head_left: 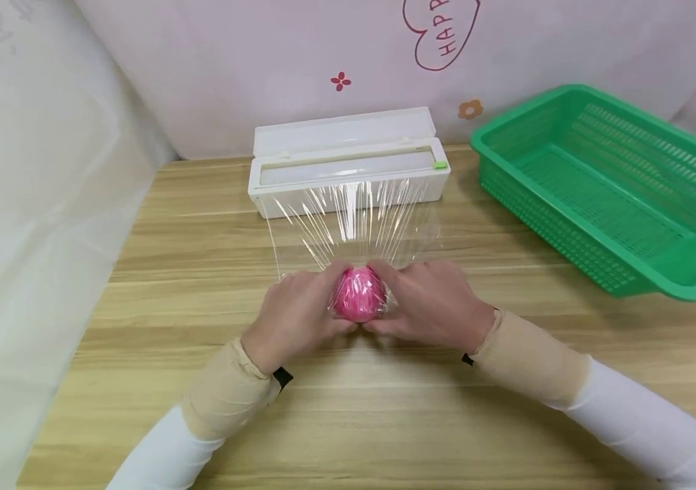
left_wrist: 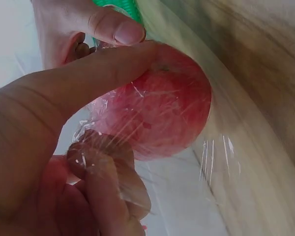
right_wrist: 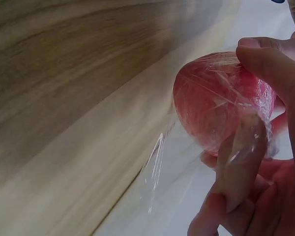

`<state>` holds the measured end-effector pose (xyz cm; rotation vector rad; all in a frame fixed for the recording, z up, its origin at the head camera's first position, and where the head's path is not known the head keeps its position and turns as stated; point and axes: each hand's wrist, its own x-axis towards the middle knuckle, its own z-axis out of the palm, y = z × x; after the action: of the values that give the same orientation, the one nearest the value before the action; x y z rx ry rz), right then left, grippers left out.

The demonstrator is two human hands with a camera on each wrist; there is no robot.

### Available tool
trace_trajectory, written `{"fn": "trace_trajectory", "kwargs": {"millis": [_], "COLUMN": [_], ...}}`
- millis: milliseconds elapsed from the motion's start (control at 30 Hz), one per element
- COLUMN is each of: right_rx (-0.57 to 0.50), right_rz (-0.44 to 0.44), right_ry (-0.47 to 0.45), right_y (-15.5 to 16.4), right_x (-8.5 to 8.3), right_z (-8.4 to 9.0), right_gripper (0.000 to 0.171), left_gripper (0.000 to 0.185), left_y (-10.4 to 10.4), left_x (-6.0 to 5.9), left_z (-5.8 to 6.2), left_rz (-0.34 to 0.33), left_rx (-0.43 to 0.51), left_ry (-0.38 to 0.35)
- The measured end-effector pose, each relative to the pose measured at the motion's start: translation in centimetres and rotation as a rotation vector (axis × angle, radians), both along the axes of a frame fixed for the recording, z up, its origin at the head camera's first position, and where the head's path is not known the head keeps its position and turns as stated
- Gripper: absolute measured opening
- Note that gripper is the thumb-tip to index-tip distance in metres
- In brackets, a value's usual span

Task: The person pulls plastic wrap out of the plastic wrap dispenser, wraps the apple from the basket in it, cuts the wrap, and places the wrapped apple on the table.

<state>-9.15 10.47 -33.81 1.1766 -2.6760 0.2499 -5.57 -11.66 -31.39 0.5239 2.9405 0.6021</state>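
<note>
A round, pink-red fruit [head_left: 359,296], apple-like in shape, is covered in clear cling film. My left hand [head_left: 299,307] grips it from the left side, and my right hand [head_left: 435,303] grips it from the right. In the left wrist view the left thumb lies across the top of the fruit [left_wrist: 162,108], with fingers curled below on bunched film. Thumb and fingers of the right hand pinch the wrapped fruit [right_wrist: 211,101] in the right wrist view. A sheet of cling film [head_left: 354,214] stretches in creases from the fruit to the white dispenser box [head_left: 348,194].
The dispenser stands at the table's back edge with its lid [head_left: 344,129] raised and a small green slider [head_left: 440,165] at its right end. A green plastic basket [head_left: 558,235] is on the right. Behind the wooden table [head_left: 158,306] hangs a printed white cloth [head_left: 262,61].
</note>
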Motion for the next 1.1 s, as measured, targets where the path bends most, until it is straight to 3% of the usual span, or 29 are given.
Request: {"fn": "trace_trajectory", "kwargs": {"millis": [233, 500, 667, 733, 833, 1000, 1100], "right_rx": [-0.009, -0.064, -0.081, -0.078, -0.072, -0.056, -0.048], "right_rz": [-0.011, 0.015, 0.044, 0.048, 0.065, 0.070, 0.057], "right_ry": [-0.124, -0.244, -0.371, -0.415, -0.457, -0.528, -0.579], "right_y": [-0.3, -0.5, -0.7, -0.7, -0.7, -0.7, -0.7], "right_x": [-0.8, -2.2, -4.2, -4.9, -6.0, -7.5, -8.1], "right_z": [-0.2, 0.0, 0.3, 0.4, 0.5, 0.5, 0.6], "right_gripper": [0.087, 0.086, 0.083, 0.083, 0.083, 0.080, 0.078], "left_gripper": [0.074, 0.073, 0.081, 0.088, 0.094, 0.081, 0.069], "left_y": [-0.1, -0.6, -0.8, -0.8, -0.7, -0.7, -0.8], "left_x": [-1.4, -3.2, -3.7, -3.6, -3.3, -3.2, -3.5], "left_z": [0.2, 0.9, 1.4, 1.4, 1.2, 0.2, -0.5], "left_rz": [0.013, -0.042, 0.005, 0.033, 0.047, -0.043, -0.073], "left_rx": [-0.011, 0.009, -0.034, -0.075, -0.095, -0.032, -0.029], "left_ry": [-0.115, -0.202, -0.269, -0.241, -0.134, 0.079, 0.140]}}
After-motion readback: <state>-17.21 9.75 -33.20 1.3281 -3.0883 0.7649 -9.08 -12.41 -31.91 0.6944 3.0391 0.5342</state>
